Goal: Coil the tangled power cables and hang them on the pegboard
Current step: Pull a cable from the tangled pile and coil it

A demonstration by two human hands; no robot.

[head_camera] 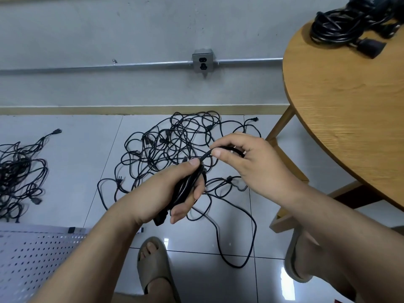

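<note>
A plain utility room: bare grey wall [109, 29] (exposed conduit [87, 67], metal socket box [202, 63]), tiled floor [76, 160].

Glossy floor tiles [72, 162], wooden table [349, 119]

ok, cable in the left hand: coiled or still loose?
Mostly coiled. The left hand grips a bundle of black loops, while the right hand pinches the cable's last free stretch.

Bare forearms, no sleeves; taupe slide sandals [153, 265] on both feet.
</note>
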